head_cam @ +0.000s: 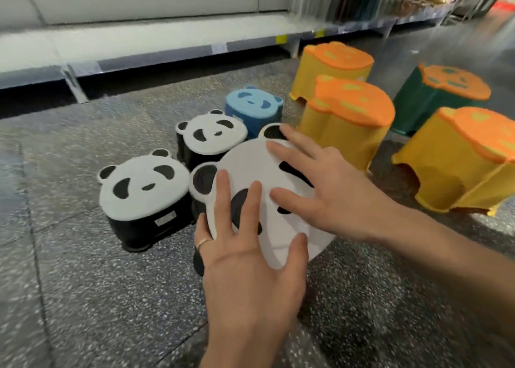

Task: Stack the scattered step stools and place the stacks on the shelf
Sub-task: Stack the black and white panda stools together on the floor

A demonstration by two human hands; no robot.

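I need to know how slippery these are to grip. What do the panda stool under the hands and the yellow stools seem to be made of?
Panda stool: probably moulded plastic, with a matte white top and black face patches that look finely textured. Yellow stools: likely thin plastic, since their smooth walls look slightly see-through; the orange tops look matte.

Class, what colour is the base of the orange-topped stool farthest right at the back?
Dark green, seen in the head view.
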